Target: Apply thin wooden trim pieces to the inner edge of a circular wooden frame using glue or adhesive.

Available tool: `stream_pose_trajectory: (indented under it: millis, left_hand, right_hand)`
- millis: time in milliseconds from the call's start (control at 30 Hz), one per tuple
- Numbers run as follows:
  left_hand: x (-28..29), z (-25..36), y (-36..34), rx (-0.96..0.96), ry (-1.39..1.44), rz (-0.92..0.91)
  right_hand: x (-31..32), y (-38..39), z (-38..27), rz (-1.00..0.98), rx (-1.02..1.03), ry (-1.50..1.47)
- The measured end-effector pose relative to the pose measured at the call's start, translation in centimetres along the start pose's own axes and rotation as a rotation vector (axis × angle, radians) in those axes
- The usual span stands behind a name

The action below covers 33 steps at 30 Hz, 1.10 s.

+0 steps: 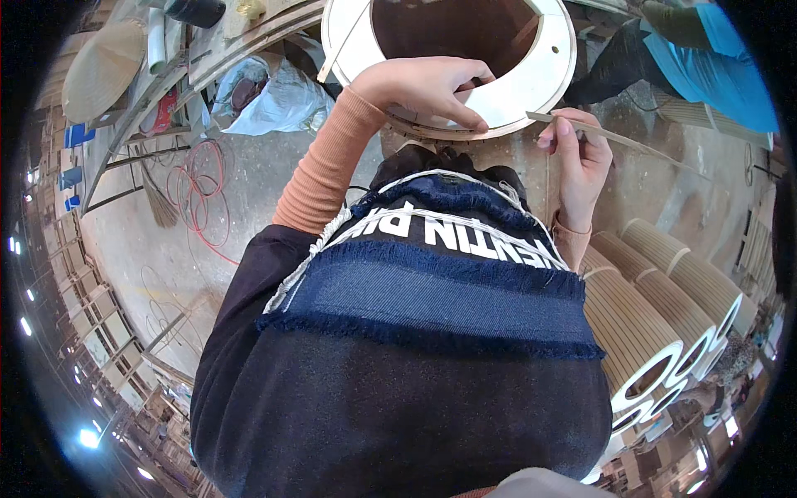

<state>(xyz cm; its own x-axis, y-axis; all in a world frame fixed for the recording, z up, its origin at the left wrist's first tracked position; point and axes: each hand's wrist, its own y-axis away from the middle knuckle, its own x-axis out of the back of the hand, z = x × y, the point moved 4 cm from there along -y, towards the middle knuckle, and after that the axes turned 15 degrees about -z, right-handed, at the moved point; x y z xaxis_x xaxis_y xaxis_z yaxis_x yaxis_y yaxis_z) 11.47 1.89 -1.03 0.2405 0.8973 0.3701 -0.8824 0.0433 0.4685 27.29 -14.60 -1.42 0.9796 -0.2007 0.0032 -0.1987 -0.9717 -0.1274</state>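
Observation:
A round wooden drum-like piece with a flat white ring (544, 70) on top stands in front of me. My left hand (427, 87) lies over the near left part of this ring. Its thumb stretches to the outer edge, and the other fingers bend toward the round opening, apart from the thumb. Beside the ring's near right edge, my right hand (579, 153) pinches a thin wooden strip (627, 143) between thumb and fingers. One end of the strip reaches the ring's rim, and the long end points off to the right. Another narrow strip (342, 46) crosses the ring's left side.
Several slatted wooden cylinders (627, 319) with white ring ends lie at my right. A person in a blue garment (706, 70) is at the far right. Left of me are a plastic bag (286, 104), a coiled red hose (199, 191), a broom (158, 195) and a workbench (241, 46).

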Motion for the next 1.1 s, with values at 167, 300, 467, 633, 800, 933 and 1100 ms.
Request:
stream_pose_trajectory:
  millis: [167,300,467,633,800,933,1100]
  left_hand:
    - [-0.1,-0.4,-0.2,-0.007,0.011,0.014]
    - [-0.1,-0.6,-0.3,-0.026,-0.039,0.044]
    - [-0.2,-0.8,-0.4,-0.107,0.031,0.116]
    - [-0.7,-0.6,0.0,-0.175,0.066,0.497]
    - [-2.4,2.5,2.7,-0.327,-0.045,0.831]
    - [-4.3,4.1,3.9,-0.354,-0.107,0.776]
    - [-2.5,2.1,7.7,-0.088,-0.079,1.127]
  right_hand:
    - [-0.3,0.5,0.2,-0.010,-0.026,-0.008]
    - [-1.2,0.7,0.5,-0.021,-0.081,-0.049]
    - [-2.5,0.5,0.2,-0.047,-0.078,-0.102]
    - [-3.0,0.2,0.0,0.000,-0.056,-0.162]
    - [-3.5,0.4,-0.4,0.000,-0.015,-0.191]
    - [-4.2,0.5,-0.6,-0.027,0.025,-0.207]
    - [-4.5,0.6,-0.7,0.010,0.080,-0.191]
